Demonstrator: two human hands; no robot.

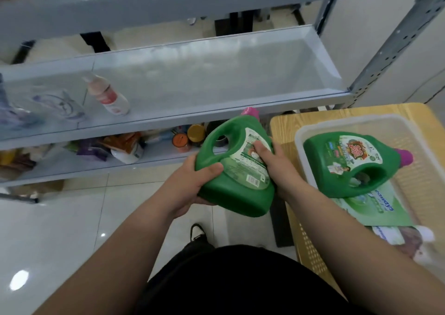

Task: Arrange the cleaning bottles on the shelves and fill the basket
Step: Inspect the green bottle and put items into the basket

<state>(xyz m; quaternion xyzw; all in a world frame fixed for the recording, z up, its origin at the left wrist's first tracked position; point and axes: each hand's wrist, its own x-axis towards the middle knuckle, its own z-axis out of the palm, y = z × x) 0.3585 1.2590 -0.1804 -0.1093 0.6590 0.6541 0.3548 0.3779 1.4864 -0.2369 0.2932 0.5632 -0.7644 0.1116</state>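
Grey shelf (216, 73) behind — left hand (192, 189) & right hand (277, 167) both gripping green bottle (231, 165); 2nd bottle (342, 170) in basket (313, 254).

Floor: glossy pale-grey tiled floor (60, 230) with thin grout lines, cream-toned nearer the shelving. Two reflections of overhead light on the tiles: large oval glare spot (18, 279) at lower left, small glare spot (103, 234) farther in.

Furniture: grey-blue metal shelving unit (216, 113), tiers with raised front lips, perforated upright post (390, 49) at its right end. Just right of it stands a light wood-grain counter (281, 131) with a rounded corner. Dark flat strip (280, 220) lies on the floor against the counter's left side; cannot tell what it is. Black furniture legs (237, 23) stand behind the shelving, blurred.

Walls: off-white wall (361, 37) at far right, evenly lit.
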